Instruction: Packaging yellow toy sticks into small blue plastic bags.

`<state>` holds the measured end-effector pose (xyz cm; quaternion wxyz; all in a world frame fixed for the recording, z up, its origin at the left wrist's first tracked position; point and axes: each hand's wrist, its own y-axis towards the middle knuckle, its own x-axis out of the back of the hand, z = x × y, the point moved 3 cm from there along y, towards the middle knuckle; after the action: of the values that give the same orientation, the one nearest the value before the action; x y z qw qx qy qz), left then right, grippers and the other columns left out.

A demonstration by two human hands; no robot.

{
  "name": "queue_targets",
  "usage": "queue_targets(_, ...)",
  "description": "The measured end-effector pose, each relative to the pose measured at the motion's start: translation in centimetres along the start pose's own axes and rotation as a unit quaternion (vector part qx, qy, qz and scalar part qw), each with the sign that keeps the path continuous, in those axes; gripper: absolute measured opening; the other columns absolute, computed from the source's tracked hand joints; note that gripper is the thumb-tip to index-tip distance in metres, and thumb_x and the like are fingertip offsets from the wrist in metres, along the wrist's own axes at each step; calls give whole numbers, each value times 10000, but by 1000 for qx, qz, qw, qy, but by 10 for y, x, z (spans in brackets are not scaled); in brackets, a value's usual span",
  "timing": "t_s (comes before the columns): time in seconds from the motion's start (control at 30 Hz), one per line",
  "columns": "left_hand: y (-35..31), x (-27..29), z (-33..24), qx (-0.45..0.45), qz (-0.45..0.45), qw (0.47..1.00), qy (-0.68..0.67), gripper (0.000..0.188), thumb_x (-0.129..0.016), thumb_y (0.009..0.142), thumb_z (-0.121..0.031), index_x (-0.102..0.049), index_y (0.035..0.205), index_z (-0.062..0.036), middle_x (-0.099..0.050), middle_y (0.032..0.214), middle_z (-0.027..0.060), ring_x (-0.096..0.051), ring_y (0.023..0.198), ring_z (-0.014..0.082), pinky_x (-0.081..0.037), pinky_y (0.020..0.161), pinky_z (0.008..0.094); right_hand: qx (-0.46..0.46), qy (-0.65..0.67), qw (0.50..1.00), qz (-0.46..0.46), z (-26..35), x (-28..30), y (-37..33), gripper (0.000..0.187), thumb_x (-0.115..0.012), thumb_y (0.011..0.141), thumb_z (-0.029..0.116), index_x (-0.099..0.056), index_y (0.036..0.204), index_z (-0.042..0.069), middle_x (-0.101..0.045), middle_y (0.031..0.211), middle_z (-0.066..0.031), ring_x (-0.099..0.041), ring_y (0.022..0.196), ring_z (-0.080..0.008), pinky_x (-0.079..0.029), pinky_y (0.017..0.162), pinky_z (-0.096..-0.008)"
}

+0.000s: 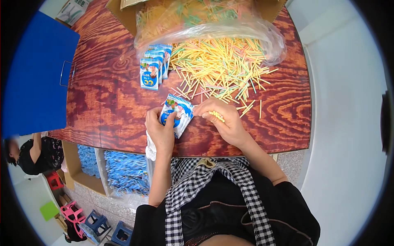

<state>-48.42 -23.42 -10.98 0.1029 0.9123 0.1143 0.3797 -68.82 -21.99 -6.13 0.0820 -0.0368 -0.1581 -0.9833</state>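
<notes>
Near the front of the table, my left hand grips a blue-and-white printed packet, with the thumb across its face. My right hand is closed around a bundle of thin yellow straw-like sticks, whose ends show out of the fist. Its fingertips meet the packet's right edge; whether they pinch the wrapper there, I cannot tell. Just beyond my hands spreads a loose heap of pastel sticks, mostly yellow, some pink and green. Left of the heap, several similar packets lie overlapping.
A clear plastic bag of sticks spills from a cardboard box at the far side. A blue panel stands at the left. Below the table edge are bins of blue packets. Another person and stools are lower left.
</notes>
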Motion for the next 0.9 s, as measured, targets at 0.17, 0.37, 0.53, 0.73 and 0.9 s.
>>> queue_targets(0.17,0,-1,3,74,-13,990,-119,135,-696,809,-10,-574,865,8,-535,763,30,-493,674,77,-423,605,242,3,-6,1000,0,0,0,0,77,-555,883,-23,-618,926,-21,-655,932,-116,-635,936,-247,-495,854,-347)
queue_targets(0.37,4,4,-7,-28,-35,998,-53,82,-648,835,26,-581,789,12,-518,739,58,-479,650,139,-404,595,281,8,-27,1000,-1,0,2,0,70,-554,883,-23,-614,920,-22,-652,926,-117,-634,929,-241,-494,850,-345)
queue_targets(0.53,3,1,-8,-43,-16,999,-16,62,-615,869,2,-591,814,20,-525,748,98,-498,651,208,-417,608,308,6,-17,1000,0,-1,3,-2,67,-558,886,-17,-615,921,-21,-651,923,-111,-634,926,-236,-494,847,-338)
queue_targets(0.73,6,4,-5,-72,-6,996,52,67,-584,891,-30,-631,906,16,-569,767,134,-557,690,280,-447,620,372,11,-29,1000,-5,0,5,-3,67,-555,892,-12,-615,921,-20,-652,915,-106,-629,896,-230,-491,818,-328)
queue_targets(0.9,12,10,-1,-89,-18,994,67,122,-572,882,-24,-663,962,-5,-626,806,146,-611,759,308,-485,657,393,13,-29,999,-5,1,5,-3,67,-557,892,-11,-616,923,-17,-653,915,-105,-626,884,-227,-489,808,-325)
